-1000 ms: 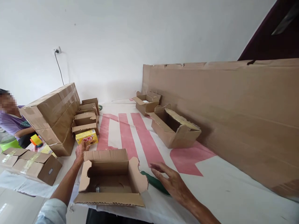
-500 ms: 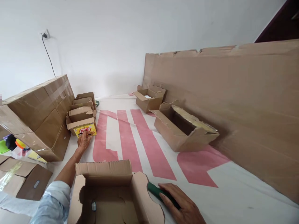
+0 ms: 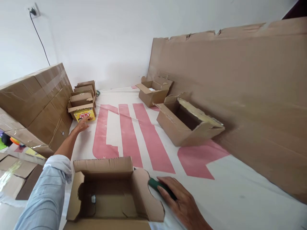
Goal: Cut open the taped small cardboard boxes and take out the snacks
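My left hand (image 3: 81,125) stretches far forward, fingers out, touching the front of a yellow printed box (image 3: 84,114) that sits under a row of small cardboard boxes (image 3: 82,93). My right hand (image 3: 178,201) rests on the white sheet with its fingers curled over a dark green object (image 3: 155,185), right beside an open cardboard box (image 3: 112,191) in front of me. A small item lies on that open box's floor.
A stack of large taped cartons (image 3: 33,102) stands at the left. Two open cartons (image 3: 187,123) (image 3: 153,91) sit along a tall cardboard sheet (image 3: 240,95) on the right. The white sheet has red stripes (image 3: 134,134). Flat boxes (image 3: 14,175) lie at the lower left.
My left hand has reached further forward to the yellow box. My right hand came down and closed on the green object. The view has moved forward and the person at the left is out of frame.
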The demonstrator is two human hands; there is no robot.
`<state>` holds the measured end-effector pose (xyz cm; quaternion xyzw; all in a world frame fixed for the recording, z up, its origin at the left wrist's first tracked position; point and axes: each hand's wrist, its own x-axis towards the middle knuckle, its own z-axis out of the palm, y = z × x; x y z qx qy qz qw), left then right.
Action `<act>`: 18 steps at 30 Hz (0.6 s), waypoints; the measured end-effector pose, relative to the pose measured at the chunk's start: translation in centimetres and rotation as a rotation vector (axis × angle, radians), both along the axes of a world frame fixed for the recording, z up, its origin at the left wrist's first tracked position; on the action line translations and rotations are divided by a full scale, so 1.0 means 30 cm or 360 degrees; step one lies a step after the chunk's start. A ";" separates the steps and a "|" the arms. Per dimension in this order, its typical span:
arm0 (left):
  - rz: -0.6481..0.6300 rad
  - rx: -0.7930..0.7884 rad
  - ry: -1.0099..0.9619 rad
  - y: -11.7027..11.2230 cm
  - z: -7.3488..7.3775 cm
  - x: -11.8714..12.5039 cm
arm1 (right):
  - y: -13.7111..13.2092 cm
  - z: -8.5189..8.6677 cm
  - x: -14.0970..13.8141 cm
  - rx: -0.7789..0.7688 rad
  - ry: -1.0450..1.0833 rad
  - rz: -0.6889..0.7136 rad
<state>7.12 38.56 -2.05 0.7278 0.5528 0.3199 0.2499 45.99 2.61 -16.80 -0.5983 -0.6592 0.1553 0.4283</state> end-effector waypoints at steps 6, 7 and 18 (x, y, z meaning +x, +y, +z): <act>-0.0317 -0.0074 -0.0131 -0.431 0.255 0.014 | -0.006 0.024 -0.020 0.0014 -0.0069 0.0034; -0.0410 -0.0069 -0.0149 -0.552 0.310 0.015 | -0.007 0.026 -0.023 0.0033 -0.0100 0.0050; -0.0755 0.0117 0.0714 -1.323 0.243 0.075 | -0.002 0.022 -0.049 0.0170 -0.0346 0.0071</act>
